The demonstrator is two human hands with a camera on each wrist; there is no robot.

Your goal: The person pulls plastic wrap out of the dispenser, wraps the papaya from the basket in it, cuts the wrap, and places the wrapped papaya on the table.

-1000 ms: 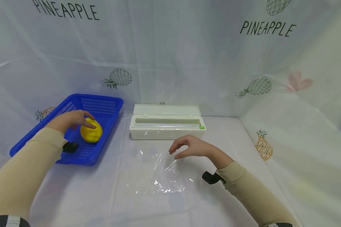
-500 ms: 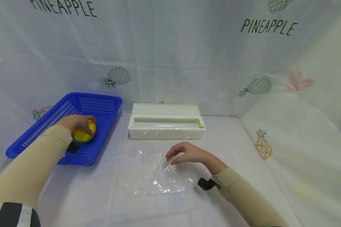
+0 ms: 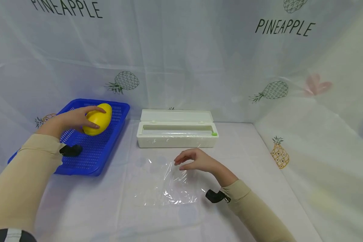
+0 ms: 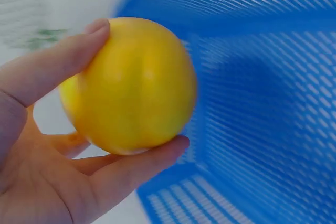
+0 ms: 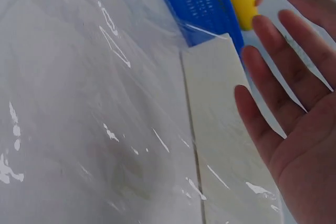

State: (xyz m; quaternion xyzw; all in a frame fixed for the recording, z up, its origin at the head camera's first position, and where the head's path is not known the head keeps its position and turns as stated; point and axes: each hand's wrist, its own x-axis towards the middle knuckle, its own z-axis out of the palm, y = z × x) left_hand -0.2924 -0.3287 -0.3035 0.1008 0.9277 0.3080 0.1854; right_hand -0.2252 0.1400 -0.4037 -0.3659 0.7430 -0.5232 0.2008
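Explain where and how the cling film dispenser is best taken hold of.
Probably by its two short ends, from both sides: the dispenser is long and low, its lid stands open behind, and clear film drapes over the front.

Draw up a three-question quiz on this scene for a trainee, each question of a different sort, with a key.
1. Which hand holds the rounded, glossy yellow object?
2. True or false: the long white plastic box has its lid open.
3. Fill in the blank: in the head view, the blue slotted plastic basket stands to the ____ of the box, while clear, shiny plastic film spreads in front of the box.

Key:
1. The left hand.
2. True.
3. Left.
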